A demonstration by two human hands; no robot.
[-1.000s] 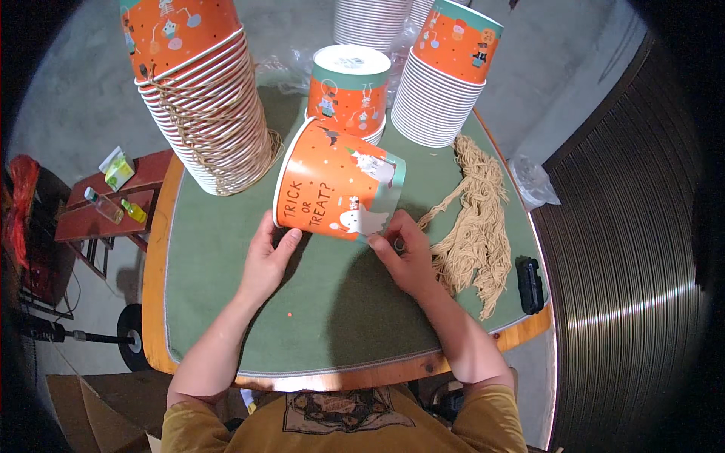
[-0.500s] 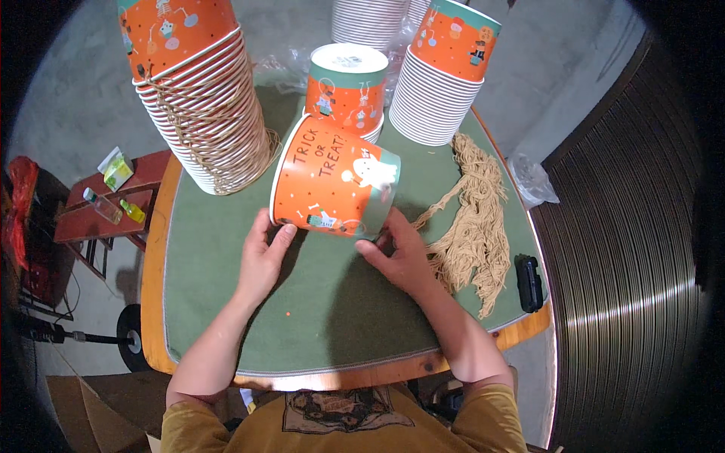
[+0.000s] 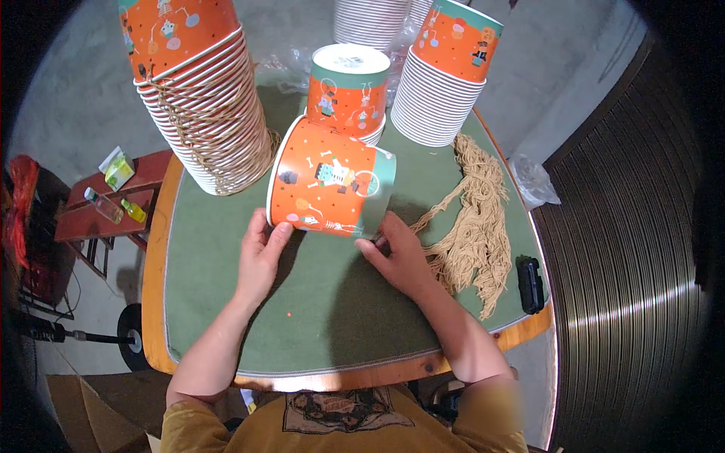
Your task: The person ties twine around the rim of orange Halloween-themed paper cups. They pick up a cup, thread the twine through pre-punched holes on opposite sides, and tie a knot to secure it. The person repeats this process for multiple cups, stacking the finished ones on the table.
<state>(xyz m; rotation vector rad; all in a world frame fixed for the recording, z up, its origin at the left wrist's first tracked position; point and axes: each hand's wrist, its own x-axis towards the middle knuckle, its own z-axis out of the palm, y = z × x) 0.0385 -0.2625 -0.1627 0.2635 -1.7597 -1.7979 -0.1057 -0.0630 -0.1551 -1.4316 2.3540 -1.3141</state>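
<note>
An orange paper bucket (image 3: 325,181) with a green band and cartoon Halloween figures lies on its side in the air over the table, held between both hands. My left hand (image 3: 260,253) grips its white-rimmed mouth, thumb on the outside. At the green base end, my right hand (image 3: 396,253) has its thumb and fingers closed on the lower edge; its fingertips are partly hidden. Just behind stands a bucket turned bottom-up (image 3: 347,94) on other nested ones. To the right of my right hand lies a thick bundle of tan cords (image 3: 472,234).
At the back left rises a tall bucket stack (image 3: 204,121) with cords hanging over its rims. Another stack (image 3: 438,98) stands back right. A black oblong object (image 3: 530,285) sits near the right edge of the green cloth (image 3: 302,340). A red bench (image 3: 94,215) holds bottles, left.
The bucket has been turned about its long axis between my hands. The lettering and ghost have gone out of sight; a skeleton figure and wheel now face up. Both hands stay nearly in place.
</note>
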